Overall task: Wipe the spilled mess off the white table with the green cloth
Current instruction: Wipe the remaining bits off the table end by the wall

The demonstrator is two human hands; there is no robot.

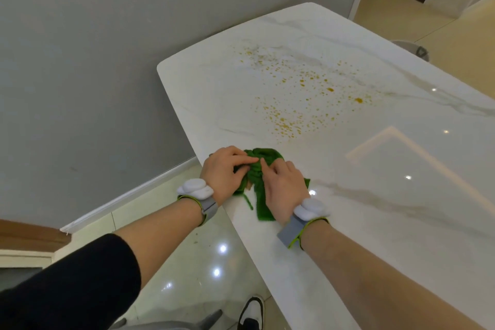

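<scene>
Both hands are on the green cloth (265,155), which lies bunched up on the white counter (375,222), close to its near edge. The left hand (223,170) has its fingers bent and pinches the folds of the cloth from the left side. The right hand (284,187) lies on top of the cloth with its fingers curled into it, gripping it too. The tips of the two hands almost meet in the middle of the cloth. One end of the cloth and a thin green string stick out toward the person, between the two wrists.

The spilled mess (294,96) is a lot of small yellow-orange drops and dots. They are spread over the counter farther away, beyond the cloth, and the cloth is not touching them.

Each wrist has a grey band with a white lumpy thing on it, the left band (207,206) and the right band (296,228). The left arm has a black sleeve (80,284) pushed up. Below the counter is a shiny floor (187,262), and a black and white shoe (251,311) stands on it. A grey wall (80,61) is behind.
</scene>
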